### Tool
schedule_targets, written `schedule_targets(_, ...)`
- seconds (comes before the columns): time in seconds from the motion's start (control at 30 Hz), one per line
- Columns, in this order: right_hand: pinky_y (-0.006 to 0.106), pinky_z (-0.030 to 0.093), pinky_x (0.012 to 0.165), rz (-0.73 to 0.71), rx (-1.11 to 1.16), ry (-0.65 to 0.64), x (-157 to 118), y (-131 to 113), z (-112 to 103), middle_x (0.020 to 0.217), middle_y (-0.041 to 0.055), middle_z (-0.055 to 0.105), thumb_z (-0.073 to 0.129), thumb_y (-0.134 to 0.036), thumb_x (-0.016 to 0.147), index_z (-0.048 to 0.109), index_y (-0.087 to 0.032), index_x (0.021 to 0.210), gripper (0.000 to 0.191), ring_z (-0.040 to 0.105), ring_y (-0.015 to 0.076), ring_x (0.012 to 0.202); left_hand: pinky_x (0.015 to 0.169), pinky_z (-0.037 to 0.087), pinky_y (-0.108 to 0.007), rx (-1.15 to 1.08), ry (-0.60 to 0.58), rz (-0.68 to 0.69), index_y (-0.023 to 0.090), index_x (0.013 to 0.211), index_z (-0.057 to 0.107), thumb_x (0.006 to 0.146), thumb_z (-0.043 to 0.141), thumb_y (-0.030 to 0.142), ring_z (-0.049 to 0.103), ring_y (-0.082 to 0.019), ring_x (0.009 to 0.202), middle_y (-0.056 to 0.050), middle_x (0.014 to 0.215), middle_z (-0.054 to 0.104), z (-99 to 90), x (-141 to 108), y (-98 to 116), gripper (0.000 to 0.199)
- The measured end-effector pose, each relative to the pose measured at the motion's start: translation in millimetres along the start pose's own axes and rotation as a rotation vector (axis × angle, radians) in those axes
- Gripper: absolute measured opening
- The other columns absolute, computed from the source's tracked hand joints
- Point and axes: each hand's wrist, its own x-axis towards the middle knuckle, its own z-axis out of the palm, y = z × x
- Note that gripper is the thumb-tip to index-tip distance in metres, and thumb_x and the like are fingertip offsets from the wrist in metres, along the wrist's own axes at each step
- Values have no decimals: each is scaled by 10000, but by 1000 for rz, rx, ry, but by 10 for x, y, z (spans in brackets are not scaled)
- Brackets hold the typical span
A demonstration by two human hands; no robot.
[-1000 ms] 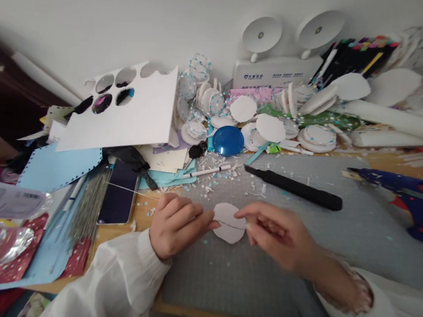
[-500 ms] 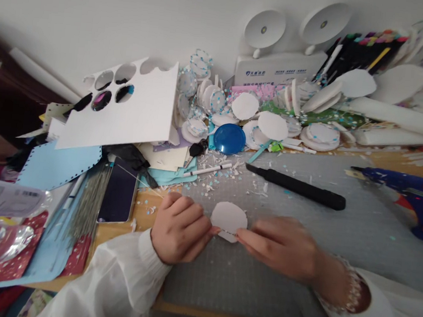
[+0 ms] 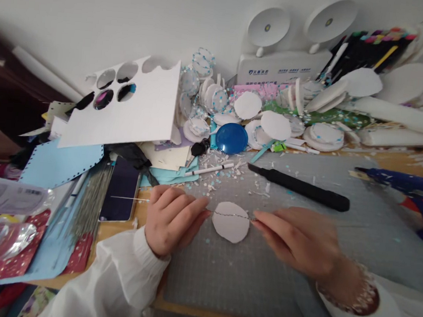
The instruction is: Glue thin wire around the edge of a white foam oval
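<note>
Wire [image 3: 232,215] spans left hand [image 3: 171,219] to right hand [image 3: 301,239], plastic packaging [image 3: 6,196] leftward.

a plain, pale grey wall [image 3: 117,10] rises before me, behind the light-brown wooden desk [image 3: 113,228]. a white lamp unit [image 3: 283,68] with two round heads stands close to it, under soft, muted light.

Along the far edge of the desk [image 3: 109,228], the white twin-lamp box [image 3: 303,65] bears a small shield-shaped emblem [image 3: 250,72] with blue Chinese characters beside it, more blue print to the right and a further line below, all too blurred to read surely. At the desk's left edge, a clear-wrapped packet [image 3: 4,196] shows a barcode [image 3: 33,192] and rows of illegible fine print.
</note>
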Motion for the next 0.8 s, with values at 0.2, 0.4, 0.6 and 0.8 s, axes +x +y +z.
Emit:
schedule_targets(0.2,290,422,566,82,46,20,29,-44,1,698,-2,720,611,-160,904,596,-211,1061,166,635,139,555,713,354,-335,40,-12,-26,194,880,614,885,603,171,540,-133,623,31,639,655,7,-16,-17,26)
schedule_targets(0.4,290,385,514,142,99,-19,44,-92,35,614,-17,685,572,-204,936,629,-202,941,58,596,119,486,814,376,-382,132,36,-33,202,943,659,824,634,167,599,-183,786,-7,784,728,0,22,45,127)
schedule_targets(0.6,288,428,575,135,240,-159,32,-153,108,689,25,717,536,-182,938,648,-187,859,137,652,146,590,978,342,-334,69,-79,154,183,1120,662,861,659,221,609,-136,925,31,917,752,71,-54,180,262)
schedule_targets(0.8,250,390,498,247,333,-249,51,-192,105,560,-38,619,531,-271,939,588,-196,875,114,539,92,453,884,386,-357,-95,-235,166,140,1075,633,924,529,104,591,-125,738,20,805,713,108,-107,91,187)
